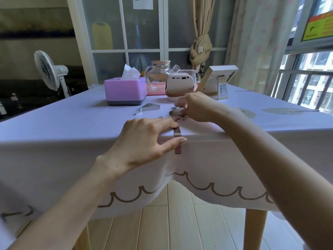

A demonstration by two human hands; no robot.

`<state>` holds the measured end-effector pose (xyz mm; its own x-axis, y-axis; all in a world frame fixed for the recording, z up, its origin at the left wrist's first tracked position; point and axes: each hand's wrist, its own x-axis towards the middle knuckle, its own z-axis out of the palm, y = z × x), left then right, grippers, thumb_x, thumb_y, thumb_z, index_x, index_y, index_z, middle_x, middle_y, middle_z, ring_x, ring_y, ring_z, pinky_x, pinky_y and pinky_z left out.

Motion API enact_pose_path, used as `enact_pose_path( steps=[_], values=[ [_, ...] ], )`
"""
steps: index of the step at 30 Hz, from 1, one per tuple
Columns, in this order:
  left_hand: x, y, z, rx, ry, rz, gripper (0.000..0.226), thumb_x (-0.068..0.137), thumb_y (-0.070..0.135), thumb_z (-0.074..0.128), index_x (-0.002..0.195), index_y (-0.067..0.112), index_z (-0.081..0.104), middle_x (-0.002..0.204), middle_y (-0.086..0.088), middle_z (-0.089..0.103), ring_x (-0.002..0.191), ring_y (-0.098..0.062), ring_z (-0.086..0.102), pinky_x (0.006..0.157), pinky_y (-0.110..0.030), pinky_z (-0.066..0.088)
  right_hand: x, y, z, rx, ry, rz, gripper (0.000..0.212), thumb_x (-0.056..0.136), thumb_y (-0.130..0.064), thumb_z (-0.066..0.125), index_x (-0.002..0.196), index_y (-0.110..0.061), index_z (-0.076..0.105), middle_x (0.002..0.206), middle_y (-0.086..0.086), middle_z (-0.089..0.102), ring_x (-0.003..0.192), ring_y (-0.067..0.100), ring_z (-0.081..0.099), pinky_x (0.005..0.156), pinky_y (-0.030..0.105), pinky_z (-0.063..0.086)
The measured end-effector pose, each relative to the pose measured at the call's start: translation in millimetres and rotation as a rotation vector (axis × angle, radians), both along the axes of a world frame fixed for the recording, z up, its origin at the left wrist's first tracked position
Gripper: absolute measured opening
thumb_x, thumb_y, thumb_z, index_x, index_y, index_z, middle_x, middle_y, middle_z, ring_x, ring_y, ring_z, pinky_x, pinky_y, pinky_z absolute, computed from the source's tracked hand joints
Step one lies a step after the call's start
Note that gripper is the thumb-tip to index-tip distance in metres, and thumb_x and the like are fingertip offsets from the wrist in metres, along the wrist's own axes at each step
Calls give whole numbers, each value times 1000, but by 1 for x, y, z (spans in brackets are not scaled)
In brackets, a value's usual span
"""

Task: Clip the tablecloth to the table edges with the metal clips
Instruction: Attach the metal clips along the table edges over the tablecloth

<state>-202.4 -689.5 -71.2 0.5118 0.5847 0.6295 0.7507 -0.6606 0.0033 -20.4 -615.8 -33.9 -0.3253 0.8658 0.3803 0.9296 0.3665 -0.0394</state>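
Observation:
A pale lilac tablecloth (63, 130) with a brown scalloped hem covers the table. One metal clip (177, 141) straddles the near table edge over the cloth. My left hand (144, 143) pinches it, fingers on top and thumb against its hanging front strip. A second metal clip (147, 108) lies loose on the cloth near the tissue box. Farther in, my right hand (196, 107) curls its fingers round a third clip (173, 112), mostly hidden by the fingers.
At the back of the table stand a purple tissue box (125, 91), a glass teapot (158, 74), a pink device (179, 87) and a photo frame (216, 80). A white fan (50, 71) stands to the left. Table legs (255, 230) and wooden floor show below.

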Motion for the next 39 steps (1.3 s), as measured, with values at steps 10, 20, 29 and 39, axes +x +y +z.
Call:
enact_pose_path(
  steps=[10, 20, 29, 39],
  values=[
    [67, 5, 22, -150, 268, -79, 47, 90, 55, 39, 90, 13, 58, 87, -3, 57, 85, -23, 50, 67, -32, 34, 67, -22, -5, 155, 178, -94, 7, 81, -16, 72, 87, -12, 72, 89, 7, 70, 83, 24, 60, 74, 39, 51],
    [126, 13, 7, -229, 361, -190, 57, 99, 43, 17, 150, 18, 13, 158, -1, 13, 144, -15, 11, 118, -33, 10, 126, -56, -7, 320, 380, -226, 8, 90, -21, 60, 89, -13, 60, 66, 2, 67, 63, 23, 62, 60, 35, 50],
    [129, 7, 14, -213, 427, -160, 55, 100, 42, 22, 148, 16, 20, 156, 0, 20, 141, -17, 22, 112, -32, 24, 202, -112, -18, 269, 877, -268, 15, 74, -5, 76, 75, -14, 64, 62, 11, 69, 49, 13, 66, 63, 21, 55],
    [250, 12, 22, -439, 396, -340, 58, 101, 40, 17, 148, 6, 17, 157, -9, 11, 145, -21, 8, 117, -33, 7, 212, -121, -32, 281, 1171, -161, 13, 74, 2, 73, 80, -7, 65, 61, -3, 70, 61, 9, 69, 65, 19, 56]
  ],
)
